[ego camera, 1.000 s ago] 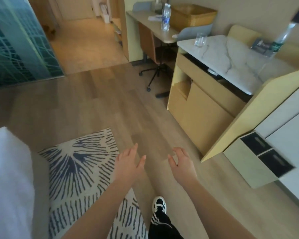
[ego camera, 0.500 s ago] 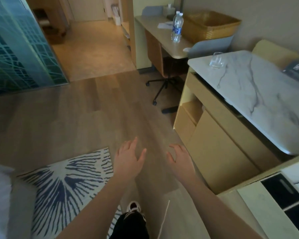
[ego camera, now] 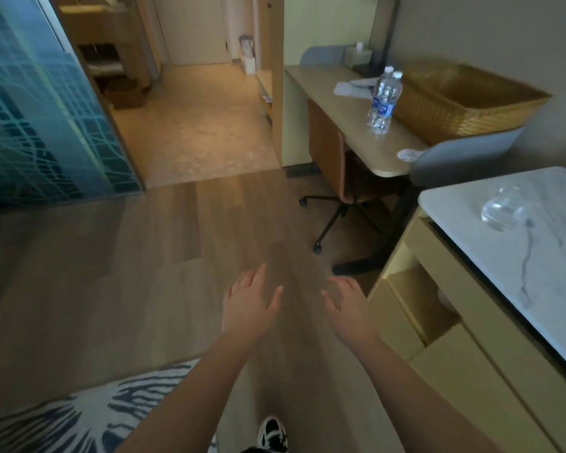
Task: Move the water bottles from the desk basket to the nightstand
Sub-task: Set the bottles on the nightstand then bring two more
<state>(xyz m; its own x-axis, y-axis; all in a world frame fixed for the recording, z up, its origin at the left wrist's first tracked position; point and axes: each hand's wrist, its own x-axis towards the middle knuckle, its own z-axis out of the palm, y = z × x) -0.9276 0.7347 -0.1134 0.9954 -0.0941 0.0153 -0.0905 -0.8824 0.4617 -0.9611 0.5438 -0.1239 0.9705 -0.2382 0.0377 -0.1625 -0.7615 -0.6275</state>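
Two clear water bottles [ego camera: 383, 101] with white caps and blue labels stand close together on the wooden desk [ego camera: 350, 125], just left of a woven wicker basket [ego camera: 438, 116]. The basket's inside is hidden from here. My left hand [ego camera: 250, 302] and my right hand [ego camera: 347, 304] hang in front of me over the wood floor, fingers relaxed and spread, holding nothing. Both hands are well short of the desk.
A wheeled office chair [ego camera: 337, 178] is tucked under the desk. A marble-topped cabinet [ego camera: 520, 256] with a glass [ego camera: 500, 207] stands at right. A patterned rug [ego camera: 79, 416] lies at lower left, a frosted glass wall [ego camera: 40, 119] at left, a hallway beyond.
I have walked forward toward the desk; the desk, bottles and basket are nearer and larger. The rug slid back toward the lower edge. My hands keep the same relaxed pose.
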